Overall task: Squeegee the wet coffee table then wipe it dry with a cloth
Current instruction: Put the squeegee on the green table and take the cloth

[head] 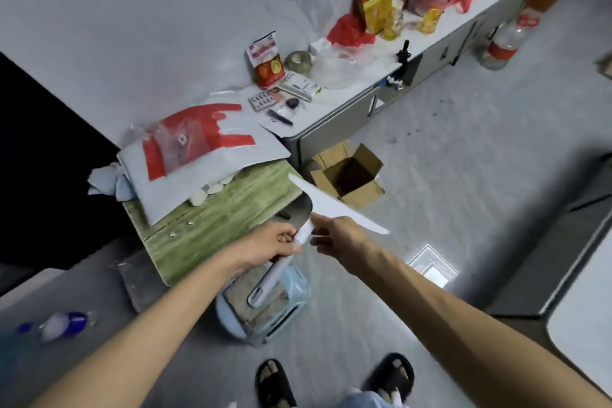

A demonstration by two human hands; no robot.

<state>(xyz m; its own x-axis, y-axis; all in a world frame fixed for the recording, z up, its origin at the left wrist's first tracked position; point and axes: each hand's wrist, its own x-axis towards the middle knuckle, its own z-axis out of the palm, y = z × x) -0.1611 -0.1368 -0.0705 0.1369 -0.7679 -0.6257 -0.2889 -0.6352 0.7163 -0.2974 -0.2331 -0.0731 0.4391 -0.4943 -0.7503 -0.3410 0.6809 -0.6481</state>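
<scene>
The green wood-grain coffee table (212, 225) stands at centre left, with water drops on its near half. A white squeegee (331, 205) hangs in the air past the table's right corner, blade pointing away. My left hand (268, 247) grips its handle near the neck. My right hand (341, 235) touches the neck just under the blade; whether it grips is unclear. A crumpled pale blue cloth (106, 180) lies at the table's far left corner.
A grey sheet with a red and clear plastic bag (195, 139) covers the table's far half. A light blue stool (265, 305) sits below the squeegee handle. An open cardboard box (347, 172) is on the floor. A long cluttered cabinet (364, 53) runs along the wall.
</scene>
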